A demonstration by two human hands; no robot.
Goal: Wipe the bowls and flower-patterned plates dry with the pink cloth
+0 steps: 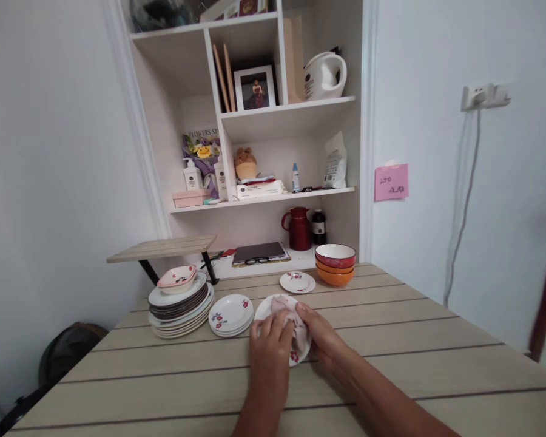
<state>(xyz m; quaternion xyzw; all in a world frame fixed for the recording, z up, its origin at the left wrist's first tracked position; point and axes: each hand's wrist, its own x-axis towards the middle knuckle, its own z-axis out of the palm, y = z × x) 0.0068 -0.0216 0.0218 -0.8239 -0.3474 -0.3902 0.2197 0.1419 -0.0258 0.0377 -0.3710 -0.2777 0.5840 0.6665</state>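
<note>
Near the middle of the table, a white plate (264,308) with red flowers is tilted up toward me. My right hand (323,335) grips its right rim, thumb over the top face. A pale pink cloth (301,334) lies bunched on the plate. My left hand (272,341) presses the cloth against the plate's face, fingers curled over it. Just to the left is a short stack of matching flowered plates (231,313). Behind the held plate, one more small flowered plate (297,281) lies flat on the table.
A tall stack of plates (182,312) topped by a pink-rimmed square bowl (177,277) stands at the left, by a small raised wooden shelf (164,247). Red and orange bowls (335,265) are nested at the back right. Behind them stands a red jug (299,229).
</note>
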